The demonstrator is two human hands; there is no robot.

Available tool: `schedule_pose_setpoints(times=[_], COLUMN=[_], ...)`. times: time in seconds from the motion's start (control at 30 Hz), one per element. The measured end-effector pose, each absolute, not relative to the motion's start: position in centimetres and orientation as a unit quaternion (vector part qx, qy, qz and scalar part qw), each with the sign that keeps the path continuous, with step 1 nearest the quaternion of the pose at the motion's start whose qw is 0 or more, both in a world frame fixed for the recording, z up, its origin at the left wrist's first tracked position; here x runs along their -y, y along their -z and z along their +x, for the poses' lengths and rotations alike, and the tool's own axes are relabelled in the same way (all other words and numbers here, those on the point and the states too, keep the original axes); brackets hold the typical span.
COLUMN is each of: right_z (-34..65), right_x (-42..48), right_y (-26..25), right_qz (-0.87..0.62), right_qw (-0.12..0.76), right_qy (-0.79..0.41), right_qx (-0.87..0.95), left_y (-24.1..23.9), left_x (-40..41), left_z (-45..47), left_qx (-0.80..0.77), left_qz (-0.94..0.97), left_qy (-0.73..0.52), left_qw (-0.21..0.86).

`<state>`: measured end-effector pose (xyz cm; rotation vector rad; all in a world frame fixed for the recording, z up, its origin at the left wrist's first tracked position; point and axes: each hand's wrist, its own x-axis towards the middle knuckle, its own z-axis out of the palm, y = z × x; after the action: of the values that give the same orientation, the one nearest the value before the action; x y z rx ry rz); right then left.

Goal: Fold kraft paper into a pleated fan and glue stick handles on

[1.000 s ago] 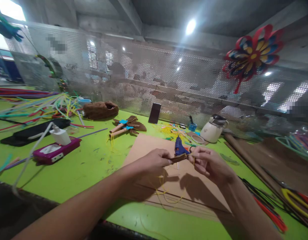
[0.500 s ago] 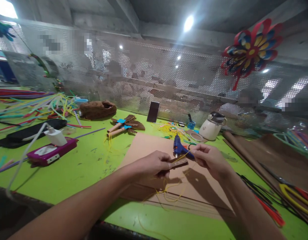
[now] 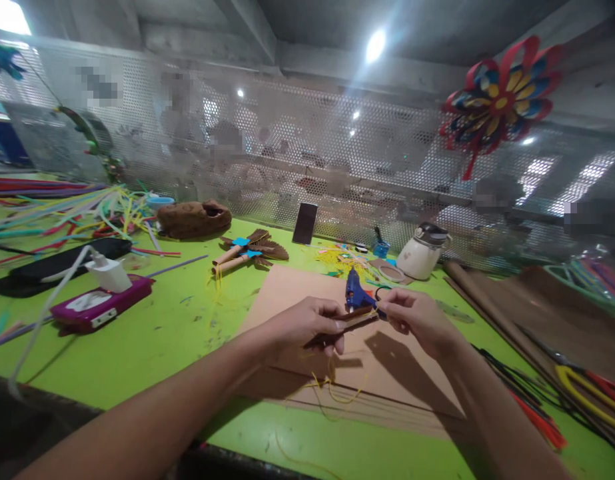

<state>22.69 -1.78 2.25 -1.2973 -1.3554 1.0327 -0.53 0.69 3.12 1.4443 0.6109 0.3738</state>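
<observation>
My left hand is closed on a narrow brown strip, which looks folded or layered with a pale inner edge. At the strip's far end my right hand pinches a thin yellow string, most of it hidden by the fingers. Loose loops of yellow string hang below onto a stack of tan cardboard sheets. Just behind both hands a blue glue gun rests on the cardboard, partly covered by my right hand.
Left are a purple power strip with a white plug and a black pouch. Brown winged figures, a phone and a white pot stand behind. Yellow-handled scissors and brown sheets lie right.
The brown strip has turned in my left hand, showing a pale edge and a longer length. My right hand has come slightly closer to the strip's end, and the taut string has shortened.
</observation>
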Motion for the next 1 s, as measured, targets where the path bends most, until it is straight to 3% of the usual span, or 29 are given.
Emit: schedule_pose_setpoints(times=[0.67, 0.8, 0.87, 1.0], right_z=[21.8, 24.8, 25.4, 23.0], right_x=[1.4, 1.6, 2.0, 3.4], right_y=[-1.2, -3.1, -4.0, -4.9], right_qz=[-0.546, -0.593, -0.626, -0.513], right_qw=[0.368, 0.395, 0.429, 0.471], right_qy=[-0.425, -0.345, -0.239, -0.119], right_qx=[0.622, 0.612, 0.606, 0.707], left_y=[-2.9, -3.3, -3.3, -3.1], left_x=[-0.9, -0.7, -0.5, 0.0], left_z=[-0.7, -0.8, -0.8, -0.5], left_qx=[-0.250, -0.280, -0.294, -0.316], left_qz=[0.577, 0.577, 0.577, 0.581], left_qy=[-0.237, -0.224, -0.225, -0.245], left_qw=[0.741, 0.734, 0.728, 0.709])
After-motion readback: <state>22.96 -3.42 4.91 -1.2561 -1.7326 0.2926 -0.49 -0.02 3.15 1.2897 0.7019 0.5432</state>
